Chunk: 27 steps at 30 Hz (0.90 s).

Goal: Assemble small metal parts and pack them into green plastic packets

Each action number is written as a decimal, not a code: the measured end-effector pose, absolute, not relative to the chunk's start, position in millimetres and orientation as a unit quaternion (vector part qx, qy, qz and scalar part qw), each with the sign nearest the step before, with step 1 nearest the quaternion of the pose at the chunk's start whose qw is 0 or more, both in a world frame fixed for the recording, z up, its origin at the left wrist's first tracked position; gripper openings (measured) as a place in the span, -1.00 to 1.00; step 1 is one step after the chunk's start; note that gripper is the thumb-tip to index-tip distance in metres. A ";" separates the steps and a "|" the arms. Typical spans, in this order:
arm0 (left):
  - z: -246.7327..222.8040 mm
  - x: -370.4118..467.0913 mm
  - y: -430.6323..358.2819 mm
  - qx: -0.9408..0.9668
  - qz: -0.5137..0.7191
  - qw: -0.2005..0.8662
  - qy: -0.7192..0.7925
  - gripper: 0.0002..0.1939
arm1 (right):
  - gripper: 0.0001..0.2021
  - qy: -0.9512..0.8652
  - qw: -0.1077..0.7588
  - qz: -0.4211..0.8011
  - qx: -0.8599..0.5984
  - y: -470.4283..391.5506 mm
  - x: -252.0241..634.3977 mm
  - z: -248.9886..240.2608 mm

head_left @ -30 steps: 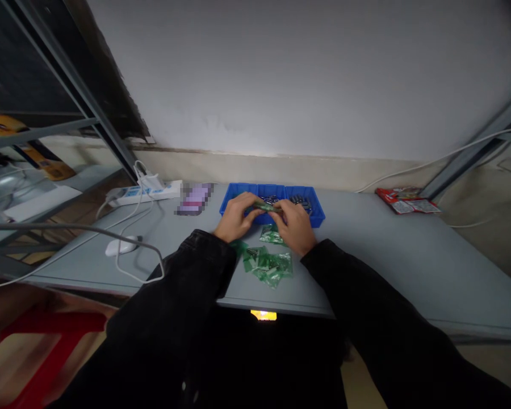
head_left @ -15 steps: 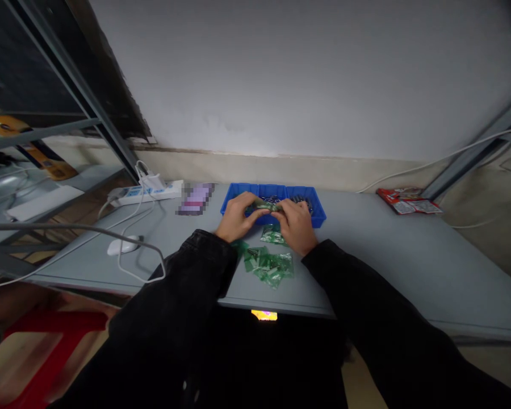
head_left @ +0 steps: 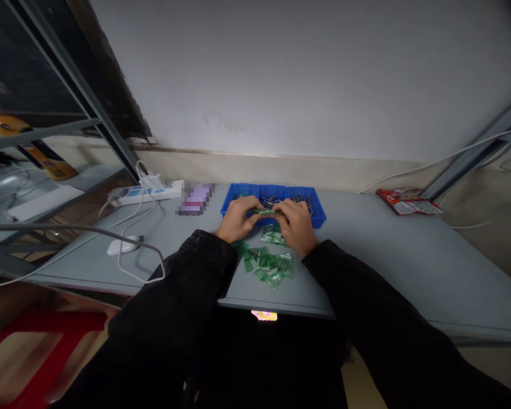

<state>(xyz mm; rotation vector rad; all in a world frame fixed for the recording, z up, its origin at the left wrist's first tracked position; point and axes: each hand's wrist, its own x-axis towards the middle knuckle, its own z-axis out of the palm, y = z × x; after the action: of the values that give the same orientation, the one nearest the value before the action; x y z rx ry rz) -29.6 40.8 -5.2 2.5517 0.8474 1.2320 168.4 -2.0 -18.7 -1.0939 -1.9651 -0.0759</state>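
Observation:
Between my two hands is a small green plastic bag (head_left: 264, 212), pinched at both ends. My left hand (head_left: 237, 218) grips its left end, fingers closed. At the other end my right hand (head_left: 297, 224) is closed on it too. Both hands are just over the front edge of a blue compartment tray (head_left: 273, 189). Small metal pieces (head_left: 271, 201), which look like screws, lie in its middle and right compartments. Close below the hands rests one filled green bag (head_left: 273, 234). Several more green bags (head_left: 269, 266) with metal pieces inside lie in a heap nearer the desk's front edge.
A purple phone (head_left: 197, 199) and a white power strip (head_left: 151, 192) are left of the tray. White cables (head_left: 141, 279) and a white charger (head_left: 123, 245) lie on the left of the grey desk (head_left: 387, 261). A red packet (head_left: 409, 201) is at the back right.
The green bag between my fingers has been pulled flatter and straighter, and it sits slightly lower. My hands have otherwise barely moved, and the other bags are unchanged.

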 end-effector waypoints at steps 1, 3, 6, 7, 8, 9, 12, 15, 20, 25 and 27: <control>-5.5 -30.0 41.0 0.858 0.417 0.087 0.286 -0.95 | -0.85 -0.789 0.430 -0.029 -0.437 -1.5 168.7 -18.9; -5.5 -30.8 41.4 0.856 0.422 0.083 0.287 -0.92 | -0.86 -0.788 0.433 -0.029 -0.436 -0.8 168.8 -19.2; -4.9 -31.9 42.3 0.850 0.426 0.086 0.298 -0.88 | -0.89 -0.786 0.438 -0.032 -0.435 -1.5 167.7 -18.6; -4.9 -32.2 42.8 0.847 0.428 0.087 0.303 -0.86 | -0.88 -0.787 0.437 -0.032 -0.435 -2.2 167.1 -18.1; -5.1 -32.4 43.3 0.846 0.429 0.086 0.306 -0.85 | -0.85 -0.788 0.435 -0.032 -0.435 -2.9 166.6 -17.6; -5.6 -32.4 43.8 0.845 0.429 0.084 0.308 -0.83 | -0.82 -0.790 0.433 -0.033 -0.433 -3.5 166.1 -17.2; -7.6 -30.9 44.4 0.852 0.423 0.074 0.299 -0.79 | -0.82 -0.798 0.429 -0.037 -0.421 -4.0 165.7 -17.1; -7.9 -27.5 42.2 0.862 0.407 0.084 0.290 -0.79 | -0.77 -0.795 0.434 -0.041 -0.421 -2.2 166.8 -18.6; -5.9 -25.5 39.1 0.872 0.388 0.128 0.271 -0.72 | -0.74 -0.791 0.442 -0.041 -0.420 -0.8 167.2 -19.7; -8.7 -29.3 43.0 0.860 0.399 0.109 0.297 -0.85 | -0.79 -0.780 0.445 -0.019 -0.441 -2.8 164.2 -19.2; -9.0 -29.5 43.3 0.853 0.413 0.098 0.304 -0.86 | -0.78 -0.776 0.446 -0.019 -0.446 -2.3 164.1 -19.9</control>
<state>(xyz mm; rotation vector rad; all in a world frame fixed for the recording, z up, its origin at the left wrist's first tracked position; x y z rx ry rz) -29.5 43.3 -9.0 2.5235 0.8995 1.2222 164.1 -2.3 -19.9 -1.1042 -1.9227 -0.0477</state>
